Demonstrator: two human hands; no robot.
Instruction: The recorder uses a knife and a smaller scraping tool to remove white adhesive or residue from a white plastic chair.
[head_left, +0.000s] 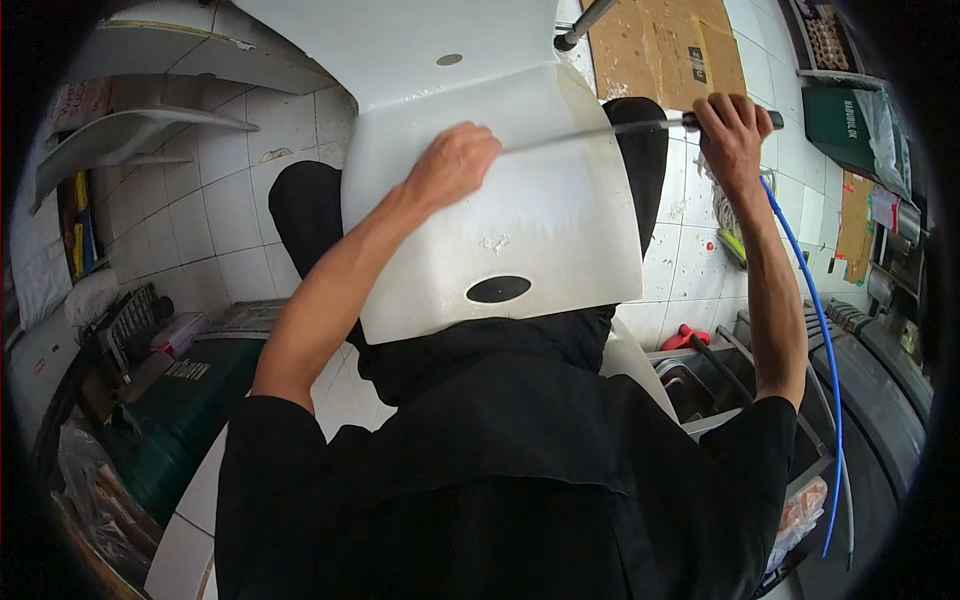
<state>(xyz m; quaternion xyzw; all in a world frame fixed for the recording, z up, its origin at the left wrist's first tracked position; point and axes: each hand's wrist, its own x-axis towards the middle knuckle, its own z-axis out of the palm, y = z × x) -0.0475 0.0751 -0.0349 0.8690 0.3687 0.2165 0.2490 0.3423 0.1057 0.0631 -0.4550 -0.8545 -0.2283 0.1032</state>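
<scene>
Across my lap rests a white plastic chair shell (420, 255), with a dark oval opening (499, 289) through its near panel. White shavings (495, 242) lie on that panel. In my right hand (731, 135) is the black handle of a long thin metal tool (637, 127), extended past the shell's right edge. The tool's shaft is blurred, so I cannot tell whether it is a blade or a rod. My left hand (457, 161) is curled around the far end of the shaft, just above the white surface, and hides the tip. My knees in black trousers flank the shell.
At the upper right, a chrome leg (589, 21) stands beside flattened cardboard (664, 52) on the tiled floor. A blue hose (814, 300) passes my right arm. A metal sink (694, 382), a red-handled item (682, 337) and green boxes (844, 139) are around me.
</scene>
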